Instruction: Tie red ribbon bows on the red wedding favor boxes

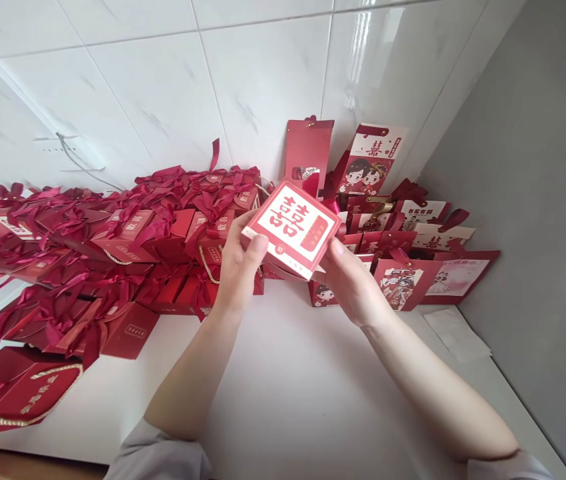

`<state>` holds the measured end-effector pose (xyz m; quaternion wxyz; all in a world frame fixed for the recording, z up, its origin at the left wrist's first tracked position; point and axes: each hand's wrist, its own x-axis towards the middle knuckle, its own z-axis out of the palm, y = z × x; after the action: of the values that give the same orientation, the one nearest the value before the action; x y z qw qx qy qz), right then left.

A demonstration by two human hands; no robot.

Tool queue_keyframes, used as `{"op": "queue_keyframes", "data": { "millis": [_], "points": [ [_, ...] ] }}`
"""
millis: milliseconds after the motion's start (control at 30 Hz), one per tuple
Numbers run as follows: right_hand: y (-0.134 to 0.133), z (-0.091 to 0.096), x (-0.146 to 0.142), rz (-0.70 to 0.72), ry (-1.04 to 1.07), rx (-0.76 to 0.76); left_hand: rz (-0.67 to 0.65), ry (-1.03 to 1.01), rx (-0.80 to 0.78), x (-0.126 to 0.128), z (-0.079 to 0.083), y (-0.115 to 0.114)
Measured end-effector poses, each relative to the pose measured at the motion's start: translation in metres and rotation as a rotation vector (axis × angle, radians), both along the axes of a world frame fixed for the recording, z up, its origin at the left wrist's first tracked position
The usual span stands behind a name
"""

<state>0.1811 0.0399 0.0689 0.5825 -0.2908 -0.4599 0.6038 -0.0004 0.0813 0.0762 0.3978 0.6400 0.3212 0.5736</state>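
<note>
A small red and white box with a red double-happiness sign on its white face is held up in the middle of the view, tilted toward me. My left hand grips its left edge, thumb on the front rim. At the box's lower right corner my right hand holds it, fingers curled beneath. Both hands hover above the white table.
Several red gift boxes with dark red ribbons crowd the table's left and back. Red paper gift bags with cartoon couples stand at the back right against the white tiled wall. A grey wall bounds the right. A white sheet lies near it.
</note>
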Motion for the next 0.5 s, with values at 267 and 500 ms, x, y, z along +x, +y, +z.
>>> {"op": "queue_keyframes", "data": {
  "millis": [267, 500],
  "points": [
    [-0.002, -0.001, -0.010, 0.119, 0.159, -0.112, 0.244, 0.198, 0.427, 0.016, 0.008, -0.018],
    [0.001, 0.000, -0.008, 0.170, 0.176, -0.210, 0.382, 0.402, 0.666, 0.016, -0.001, -0.015]
  ]
}}
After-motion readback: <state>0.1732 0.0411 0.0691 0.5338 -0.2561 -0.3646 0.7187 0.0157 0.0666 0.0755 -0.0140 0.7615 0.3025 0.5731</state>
